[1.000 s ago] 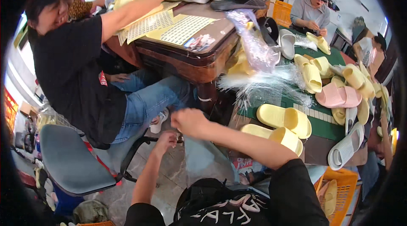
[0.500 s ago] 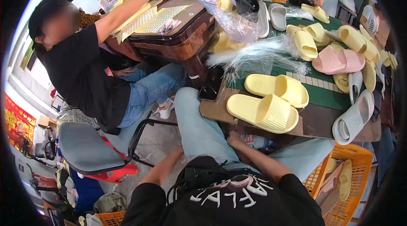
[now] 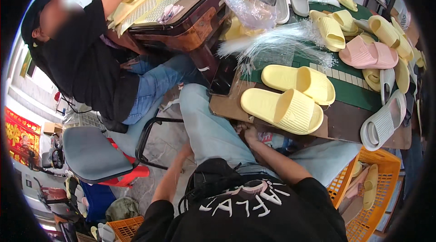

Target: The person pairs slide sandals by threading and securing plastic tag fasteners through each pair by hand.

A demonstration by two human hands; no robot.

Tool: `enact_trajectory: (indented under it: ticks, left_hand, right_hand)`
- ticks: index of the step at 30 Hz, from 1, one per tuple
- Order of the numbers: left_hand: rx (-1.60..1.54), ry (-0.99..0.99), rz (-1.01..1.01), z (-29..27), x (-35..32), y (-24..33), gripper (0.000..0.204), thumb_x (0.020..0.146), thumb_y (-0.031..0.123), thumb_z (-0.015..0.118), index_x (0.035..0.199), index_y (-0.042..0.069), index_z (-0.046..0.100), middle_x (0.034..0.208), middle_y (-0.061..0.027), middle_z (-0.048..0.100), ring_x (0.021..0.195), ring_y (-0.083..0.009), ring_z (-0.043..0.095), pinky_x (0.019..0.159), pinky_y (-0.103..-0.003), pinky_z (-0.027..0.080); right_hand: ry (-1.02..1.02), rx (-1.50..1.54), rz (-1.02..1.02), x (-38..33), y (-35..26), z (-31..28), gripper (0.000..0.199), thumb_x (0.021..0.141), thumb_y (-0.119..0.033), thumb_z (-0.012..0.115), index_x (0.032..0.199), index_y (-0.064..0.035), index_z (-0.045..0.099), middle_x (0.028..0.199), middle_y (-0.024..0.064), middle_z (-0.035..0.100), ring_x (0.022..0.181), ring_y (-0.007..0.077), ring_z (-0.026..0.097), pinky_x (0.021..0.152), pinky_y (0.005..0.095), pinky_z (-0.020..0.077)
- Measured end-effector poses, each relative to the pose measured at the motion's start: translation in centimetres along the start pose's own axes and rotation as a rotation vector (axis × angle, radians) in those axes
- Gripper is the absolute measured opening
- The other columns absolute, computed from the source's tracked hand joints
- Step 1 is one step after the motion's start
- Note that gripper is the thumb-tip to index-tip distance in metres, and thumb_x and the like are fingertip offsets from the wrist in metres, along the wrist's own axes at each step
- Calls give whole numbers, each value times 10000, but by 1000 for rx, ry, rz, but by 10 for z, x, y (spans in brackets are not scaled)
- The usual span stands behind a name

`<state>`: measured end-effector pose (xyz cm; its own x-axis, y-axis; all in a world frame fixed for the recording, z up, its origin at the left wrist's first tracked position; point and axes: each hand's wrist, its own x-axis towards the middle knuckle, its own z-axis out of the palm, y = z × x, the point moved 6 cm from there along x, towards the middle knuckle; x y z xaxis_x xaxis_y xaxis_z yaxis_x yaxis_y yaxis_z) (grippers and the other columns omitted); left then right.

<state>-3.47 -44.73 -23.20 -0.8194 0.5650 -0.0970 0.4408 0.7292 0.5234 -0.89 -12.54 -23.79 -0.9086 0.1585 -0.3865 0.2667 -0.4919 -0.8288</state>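
Both my hands are down below the table edge, by my legs. My left hand (image 3: 186,149) reaches past the outer side of my left knee, its fingers hidden behind the jeans. Between my legs, my right hand (image 3: 247,132) sits in shadow under the board; its fingers are too dim to make out, and I cannot tell whether it holds anything. Just above it on the table lies a pair of yellow slide slippers, the nearer slipper (image 3: 284,111) beside the farther slipper (image 3: 302,83). A bundle of thin clear plastic strands (image 3: 272,49) lies behind them.
Yellow slippers, a pink pair (image 3: 368,53) and a grey slipper (image 3: 383,121) crowd the table's right. A dark phone (image 3: 223,76) lies at its left corner. An orange crate (image 3: 386,187) stands at my right, a grey chair (image 3: 95,153) at my left. A co-worker (image 3: 84,56) sits on the left.
The view has shifted slightly, so the table sits a little higher in it. My right hand shows a bit more under the table edge; my left hand stays by my left leg.
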Motion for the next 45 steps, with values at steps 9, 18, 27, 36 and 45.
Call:
enact_trajectory:
  ticks: [9, 18, 27, 36, 45]
  left_hand:
    - [-219, 184, -307, -110, 26, 97, 124, 808, 99, 510, 790, -12, 561, 650, -81, 574, 580, -163, 552, 531, -294, 430]
    - [-905, 433, -242, -83, 22, 94, 158, 883, 116, 482, 815, 23, 590, 825, -25, 606, 730, -128, 549, 621, -274, 436]
    - [-979, 675, -287, -61, 14, 101, 156, 852, 69, 571, 996, 11, 590, 896, -28, 623, 785, -110, 566, 714, -225, 456]
    - [-1082, 700, -282, -74, 19, 102, 91, 785, -28, 591, 854, 31, 587, 743, -12, 595, 663, -84, 541, 614, -218, 434]
    - [-603, 621, -127, -98, 24, 126, 45, 722, -20, 598, 762, -36, 608, 779, -62, 587, 618, -124, 549, 576, -236, 424]
  right_hand:
    - [-90, -1288, -601, -50, -76, 38, 175, 843, -168, 511, 897, -6, 549, 696, 243, 589, 701, 440, 578, 610, 485, 466]
    - [-190, -535, -243, -24, -71, 42, 149, 841, -147, 582, 881, -14, 634, 757, 60, 635, 704, 169, 607, 598, 278, 454]
    - [-236, -607, -306, -19, -76, 45, 240, 857, -194, 551, 985, -10, 636, 895, 104, 657, 851, 167, 611, 785, 275, 455]
    - [-146, -765, -549, -40, -106, 74, 129, 782, -116, 600, 819, 5, 627, 811, 102, 643, 774, 224, 608, 725, 322, 458]
    - [-161, -662, -597, -44, -108, 74, 113, 744, -137, 645, 771, -29, 625, 725, 114, 612, 713, 266, 592, 688, 333, 452]
